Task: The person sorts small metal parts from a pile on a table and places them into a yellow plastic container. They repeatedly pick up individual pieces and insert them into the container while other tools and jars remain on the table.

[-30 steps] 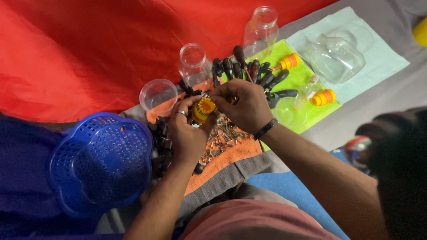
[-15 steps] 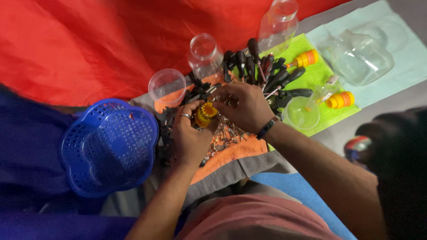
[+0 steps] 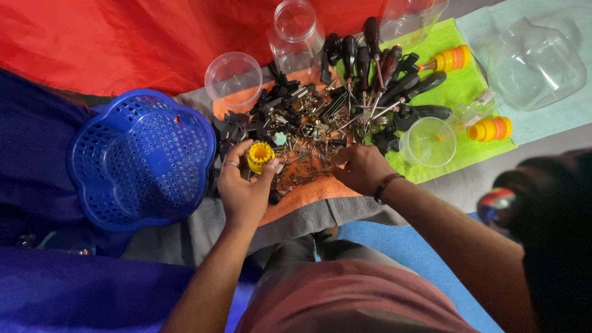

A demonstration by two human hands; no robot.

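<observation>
A ridged yellow cap (image 3: 261, 155) is gripped in the left hand (image 3: 243, 185), on which a silver ring is worn; a dark band is seen on the right hand (image 3: 361, 169). An orange cloth (image 3: 308, 188) is covered with black and silvery small parts (image 3: 302, 123). Black-handled screwdrivers (image 3: 370, 55) are laid across a lime green cloth (image 3: 459, 86). A blue basket (image 3: 142, 157) is patterned with small holes. A red sheet (image 3: 123, 37) is spread behind. Clear jars (image 3: 296, 31) and orange-capped bottles (image 3: 490, 128) are seen.

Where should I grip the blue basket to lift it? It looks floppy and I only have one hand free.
Take the blue basket by its scalloped rim on the side nearest the left hand, coming from above. It sits open side up, and the perforated wall probably flexes, so the thicker rim likely gives the firmest pinch.
</observation>
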